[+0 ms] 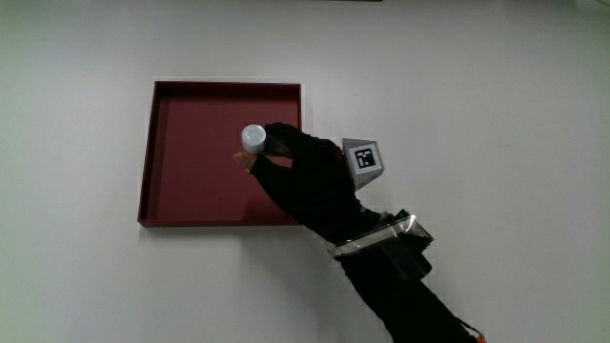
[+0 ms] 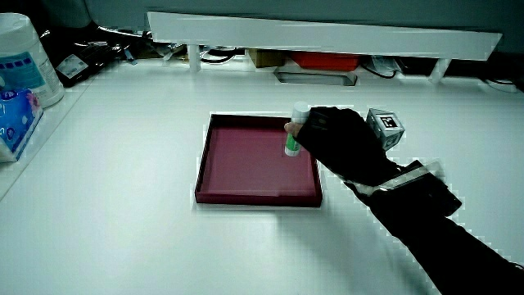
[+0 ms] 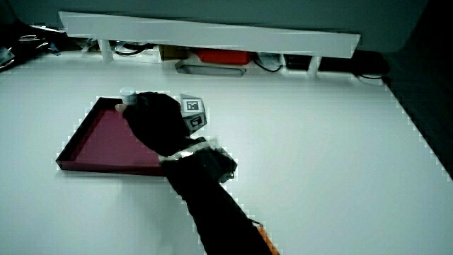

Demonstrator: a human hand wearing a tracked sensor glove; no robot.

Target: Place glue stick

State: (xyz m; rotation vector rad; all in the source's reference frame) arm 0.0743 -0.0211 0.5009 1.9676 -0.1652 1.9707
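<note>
My fingers [image 2: 304, 124] are curled around the glue stick [image 2: 293, 138], a slim upright tube with a white cap and a green-and-white body, gripping it just under the cap so the base points down. I hold it upright because, I judge, that lets it stand on its base when I let go. My hand [image 1: 310, 176] is over the shallow dark red square tray [image 1: 191, 176], with the stick toward the tray's two o'clock, inside the rim. In a side view [image 2: 291, 151] the base looks at or just above the tray floor; I cannot tell whether it touches. The patterned cube [image 1: 364, 158] sits on the back of my hand, outside the tray.

The tray's low walls ring the stick, the nearest wall at three o'clock under my palm. The tray floor from six to twelve o'clock is bare, and the white tabletop [image 1: 496, 114] around it is open, so I have room to withdraw toward five o'clock along my forearm [image 1: 405, 291].
</note>
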